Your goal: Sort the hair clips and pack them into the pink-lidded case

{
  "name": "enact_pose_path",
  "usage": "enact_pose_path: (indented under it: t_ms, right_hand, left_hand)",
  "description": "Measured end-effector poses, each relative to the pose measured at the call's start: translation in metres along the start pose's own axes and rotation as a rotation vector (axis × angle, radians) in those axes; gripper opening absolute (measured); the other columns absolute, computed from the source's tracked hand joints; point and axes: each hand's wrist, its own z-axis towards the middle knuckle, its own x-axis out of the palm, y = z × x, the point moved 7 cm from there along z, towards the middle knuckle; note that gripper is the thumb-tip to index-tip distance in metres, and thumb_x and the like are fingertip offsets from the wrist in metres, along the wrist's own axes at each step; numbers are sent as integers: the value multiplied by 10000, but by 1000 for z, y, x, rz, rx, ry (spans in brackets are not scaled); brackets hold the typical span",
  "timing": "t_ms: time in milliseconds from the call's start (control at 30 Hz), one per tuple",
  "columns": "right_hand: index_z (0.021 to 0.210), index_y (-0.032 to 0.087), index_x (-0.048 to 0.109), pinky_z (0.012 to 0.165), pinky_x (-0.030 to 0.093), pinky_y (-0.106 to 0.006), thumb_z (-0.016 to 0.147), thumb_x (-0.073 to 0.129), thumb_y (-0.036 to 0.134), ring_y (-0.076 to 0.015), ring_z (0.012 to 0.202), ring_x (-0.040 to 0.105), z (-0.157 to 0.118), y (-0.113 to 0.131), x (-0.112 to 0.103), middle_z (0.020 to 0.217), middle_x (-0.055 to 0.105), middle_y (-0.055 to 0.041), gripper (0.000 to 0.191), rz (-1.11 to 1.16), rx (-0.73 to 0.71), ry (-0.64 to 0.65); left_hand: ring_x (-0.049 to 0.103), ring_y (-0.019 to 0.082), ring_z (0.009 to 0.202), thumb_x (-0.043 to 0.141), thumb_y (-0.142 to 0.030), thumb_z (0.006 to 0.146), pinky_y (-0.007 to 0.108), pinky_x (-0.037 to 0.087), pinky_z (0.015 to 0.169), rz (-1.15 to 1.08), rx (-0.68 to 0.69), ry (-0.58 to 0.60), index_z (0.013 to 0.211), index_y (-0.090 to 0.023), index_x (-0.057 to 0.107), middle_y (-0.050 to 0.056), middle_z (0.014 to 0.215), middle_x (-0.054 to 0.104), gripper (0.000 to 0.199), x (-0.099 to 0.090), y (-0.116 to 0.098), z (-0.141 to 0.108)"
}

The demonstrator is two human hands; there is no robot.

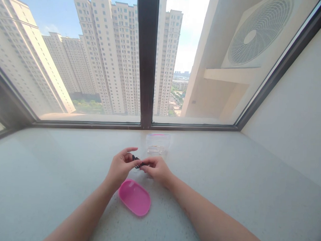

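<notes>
A small black object (pixel 137 162) is held between my two hands, above the pale sill. My left hand (pixel 123 164) pinches its left part between thumb and fingers, with one finger stretched out above. The fingertips of my right hand (pixel 156 166) close on its right end. Just below the hands lies an oval pink dish (pixel 135 198), with nothing visible in it. Behind my right hand is a clear zip bag (pixel 158 140) with a pink seal strip and small things inside, too small to name.
The pale speckled sill (pixel 217 164) reaches to a dark window frame (pixel 148 64). A white wall (pixel 290 104) stands on the right. Tall buildings and an outdoor fan unit show through the glass.
</notes>
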Motion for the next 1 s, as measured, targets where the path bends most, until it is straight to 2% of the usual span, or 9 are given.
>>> enact_pose_path:
  t_ms: [133, 300, 467, 600, 767, 1000]
  right_hand:
    - [786, 138, 738, 570, 428, -235, 684, 656, 190, -121, 577, 572, 3, -4, -2, 659, 688, -38, 141, -39, -15, -39]
    - [756, 138, 737, 549, 420, -222, 687, 642, 164, -112, 549, 562, 1, -4, 4, 611, 666, -20, 120, -83, -31, 9]
    - [725, 136, 728, 581, 452, -234, 692, 646, 165, -123, 563, 584, 1, -1, 5, 606, 656, -15, 93, -69, -70, -2]
    - [743, 136, 724, 584, 465, -243, 698, 654, 184, -129, 565, 584, 2, -4, 5, 610, 647, -16, 96, -54, -93, -4]
    - [736, 134, 726, 588, 448, -234, 713, 662, 211, -130, 596, 580, 3, -2, 1, 641, 658, -28, 102, -101, -161, -45]
    - [762, 151, 750, 589, 445, -229, 734, 664, 313, -141, 612, 582, 2, 7, 2, 655, 678, -30, 185, -219, -186, -40]
  left_hand:
    - [484, 87, 500, 761, -233, 610, 207, 388, 492, 52, 3, -17, 845, -138, 664, -80, 495, 467, 272, -1, 1, -1]
    - [563, 126, 573, 773, -239, 594, 234, 447, 551, 0, -43, -18, 696, -132, 673, -6, 572, 629, 179, 2, 2, -2]
    - [576, 145, 608, 757, -265, 615, 251, 463, 582, -23, -63, -29, 717, -138, 705, 15, 633, 663, 171, 5, 8, -3]
    - [567, 151, 665, 702, -291, 691, 252, 457, 614, 30, 6, 40, 768, -154, 739, 26, 693, 648, 162, 9, 6, -3]
    - [556, 152, 733, 660, -311, 740, 240, 453, 633, 43, 81, 56, 810, -179, 758, 34, 789, 593, 178, 9, 0, -4]
    - [539, 148, 683, 680, -333, 715, 241, 444, 589, 52, 44, 48, 813, -177, 758, 34, 768, 576, 201, 7, 2, -5]
